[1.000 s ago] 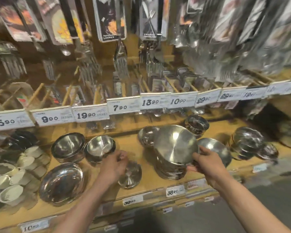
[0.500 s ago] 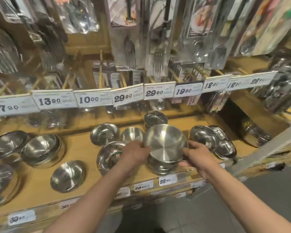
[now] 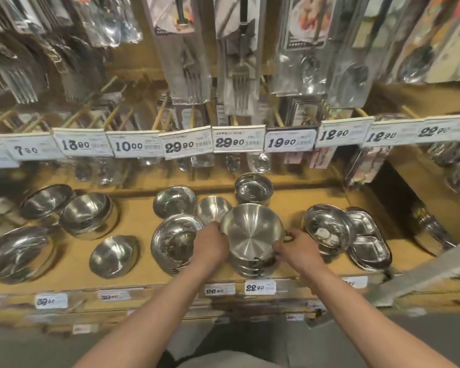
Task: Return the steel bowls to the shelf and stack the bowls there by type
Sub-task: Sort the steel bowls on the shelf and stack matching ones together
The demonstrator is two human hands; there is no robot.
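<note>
While gripped by two hands (image 3: 210, 244) (image 3: 298, 248): one bowl stack (image 3: 251, 235)

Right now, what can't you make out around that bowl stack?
- Head view: stack count; top bowl and both hands cover it.
- Left hand grip: fingertips hidden behind rim.
- Right hand: small handle partly covered.
- Front shelf tags: blurred.

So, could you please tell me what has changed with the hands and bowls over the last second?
The left hand left the small bowl at the shelf front and moved right to grip the left rim of the top bowl on the stack. The right hand kept its hold on the right side. The other bowls on the shelf stayed put.
</note>
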